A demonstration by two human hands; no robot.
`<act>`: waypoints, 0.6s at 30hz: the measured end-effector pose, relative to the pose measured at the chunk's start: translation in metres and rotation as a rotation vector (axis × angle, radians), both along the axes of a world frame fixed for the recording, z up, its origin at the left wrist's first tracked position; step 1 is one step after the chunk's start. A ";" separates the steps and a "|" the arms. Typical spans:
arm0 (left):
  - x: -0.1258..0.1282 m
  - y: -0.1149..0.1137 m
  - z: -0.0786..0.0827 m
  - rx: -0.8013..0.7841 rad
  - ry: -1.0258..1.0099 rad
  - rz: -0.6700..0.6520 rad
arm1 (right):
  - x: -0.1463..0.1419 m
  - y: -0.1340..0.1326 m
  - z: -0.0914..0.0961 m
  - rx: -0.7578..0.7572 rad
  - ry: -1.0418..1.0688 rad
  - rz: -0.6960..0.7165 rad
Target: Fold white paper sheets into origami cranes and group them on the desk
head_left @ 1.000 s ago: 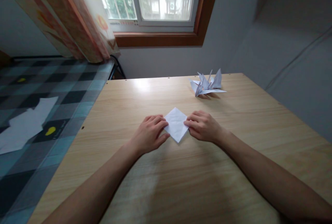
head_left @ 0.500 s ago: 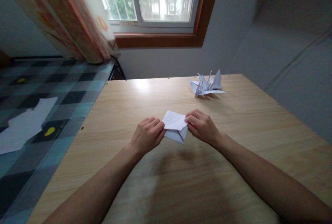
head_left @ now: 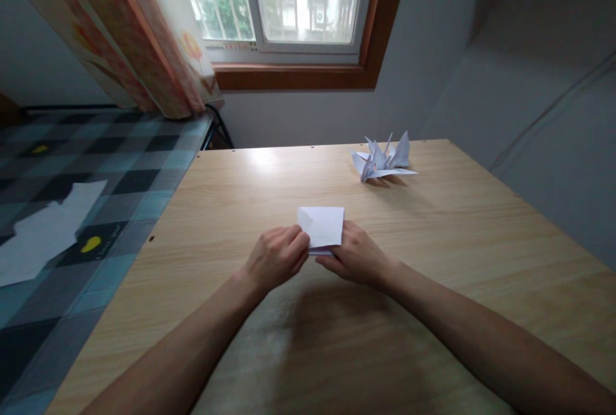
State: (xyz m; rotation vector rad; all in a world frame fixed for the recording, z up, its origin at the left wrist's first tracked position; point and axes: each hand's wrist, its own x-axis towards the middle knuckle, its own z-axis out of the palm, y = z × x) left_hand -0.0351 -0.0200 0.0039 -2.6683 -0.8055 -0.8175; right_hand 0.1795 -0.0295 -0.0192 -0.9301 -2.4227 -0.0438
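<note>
A small folded sheet of white paper (head_left: 321, 225) is held just above the table, its flat upper flap facing me. My left hand (head_left: 279, 253) is closed on its left edge, with the thumb on top. From the right, my right hand (head_left: 359, 253) holds the paper with its fingers partly hidden under the upper flap. Its thumb lies below the near edge, where a lower layer shows. Whether those fingers are between the layers or beneath them all I cannot tell.
Folded white paper cranes (head_left: 382, 161) stand at the back right of the wooden table (head_left: 231, 197). On the left, loose white paper (head_left: 48, 229) lies on a checked cloth (head_left: 158, 142). A window (head_left: 308, 4) and a curtain (head_left: 163, 49) are beyond.
The paper has turned from a tilt to nearly square, and its upper flap now covers the lower layers. My right hand has moved down and left, its fingers going under the flap.
</note>
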 end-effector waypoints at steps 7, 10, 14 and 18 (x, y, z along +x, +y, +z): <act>-0.003 0.002 -0.005 0.099 -0.146 -0.029 | 0.000 0.003 0.007 -0.153 -0.065 0.053; -0.005 0.002 -0.005 0.200 -0.160 -0.003 | 0.003 0.004 0.009 -0.164 0.008 0.089; -0.006 0.002 -0.001 0.190 -0.083 -0.005 | 0.009 0.006 0.007 -0.185 0.034 0.133; -0.008 0.003 0.002 0.058 0.042 0.052 | 0.016 0.007 0.008 -0.201 0.044 0.133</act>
